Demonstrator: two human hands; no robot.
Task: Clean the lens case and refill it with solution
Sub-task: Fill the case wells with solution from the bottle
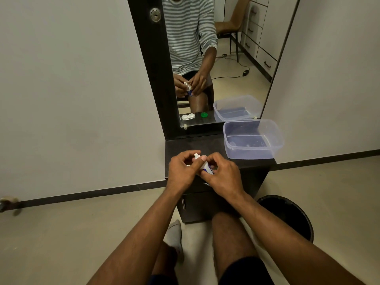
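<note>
A small white solution bottle with a blue label is held tilted over the front of the dark cabinet top, its white nozzle pointing up and left. My left hand closes around its upper part near the nozzle. My right hand grips the body, thumb on the neck. The lens case is hidden behind my hands; only the mirror shows it, as a reflected white open case with a reflected green cap beside it.
A clear plastic container stands on the right of the cabinet top, against the mirror. A black bin sits on the floor to the right of the cabinet. My knees are just below the cabinet front.
</note>
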